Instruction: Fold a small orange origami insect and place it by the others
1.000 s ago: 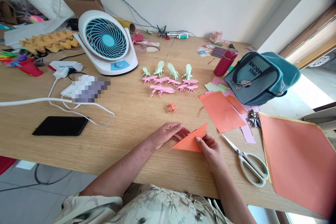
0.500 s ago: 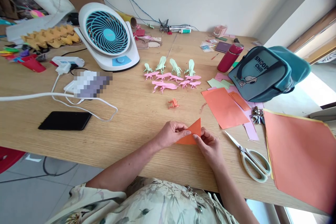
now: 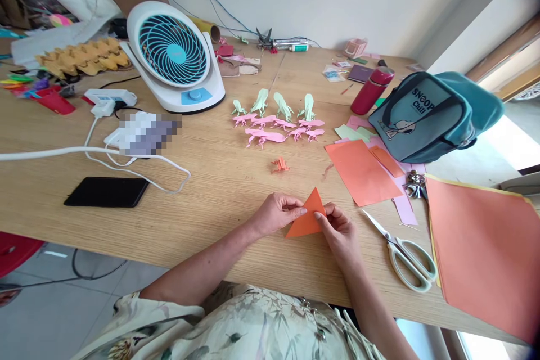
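Observation:
An orange piece of paper [image 3: 307, 221], folded into a triangle with its point away from me, is held just over the table's front part. My left hand [image 3: 280, 212] pinches its left edge between thumb and fingers. On the right edge, my right hand [image 3: 337, 225] grips the paper with the thumb on top and the fingers behind. A small orange folded paper figure [image 3: 280, 165] stands just beyond my hands. Farther back are several pink paper figures [image 3: 265, 137] and several pale green ones [image 3: 283, 107] in rows.
Scissors [image 3: 400, 253] lie to the right, beside a stack of large orange sheets [image 3: 485, 253]. A smaller orange sheet [image 3: 360, 171], a red bottle [image 3: 372, 91] and a teal bag [image 3: 426, 118] are behind them. Leftward are a fan [image 3: 175, 53], a black phone [image 3: 107, 192] and white cables [image 3: 50, 154].
The orange triangle has turned slightly anticlockwise, its tip moving left, and more of its lower part shows. My right hand has shifted slightly right; my left hand has barely moved.

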Demonstrator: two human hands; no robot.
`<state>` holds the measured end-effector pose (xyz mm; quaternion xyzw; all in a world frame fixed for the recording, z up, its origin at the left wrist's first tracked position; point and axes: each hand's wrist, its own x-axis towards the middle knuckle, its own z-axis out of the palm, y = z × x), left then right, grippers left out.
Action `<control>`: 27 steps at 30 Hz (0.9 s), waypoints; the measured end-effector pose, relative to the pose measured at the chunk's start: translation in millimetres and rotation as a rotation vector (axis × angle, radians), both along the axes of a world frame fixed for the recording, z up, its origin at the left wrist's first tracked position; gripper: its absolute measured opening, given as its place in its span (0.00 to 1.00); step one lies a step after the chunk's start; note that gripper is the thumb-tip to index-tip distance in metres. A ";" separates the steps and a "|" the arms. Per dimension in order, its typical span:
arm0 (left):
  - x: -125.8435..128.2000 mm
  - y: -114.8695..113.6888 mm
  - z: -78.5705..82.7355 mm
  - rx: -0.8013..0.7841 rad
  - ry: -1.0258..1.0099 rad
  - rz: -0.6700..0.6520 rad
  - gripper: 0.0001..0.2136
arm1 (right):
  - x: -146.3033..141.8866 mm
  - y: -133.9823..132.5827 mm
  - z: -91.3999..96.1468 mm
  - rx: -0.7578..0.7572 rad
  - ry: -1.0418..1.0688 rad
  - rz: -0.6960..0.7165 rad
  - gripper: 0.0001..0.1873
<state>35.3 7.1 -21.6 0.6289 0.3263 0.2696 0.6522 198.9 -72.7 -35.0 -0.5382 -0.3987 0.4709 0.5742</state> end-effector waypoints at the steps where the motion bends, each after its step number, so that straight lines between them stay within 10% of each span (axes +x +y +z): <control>1: 0.1 -0.3 -0.2 -0.010 -0.002 -0.001 0.11 | -0.2 0.0 0.1 0.000 0.002 -0.012 0.15; 27: 7.5 -6.6 -1.6 -0.016 0.074 0.117 0.05 | -0.2 -4.9 -3.5 0.039 -0.129 -0.080 0.09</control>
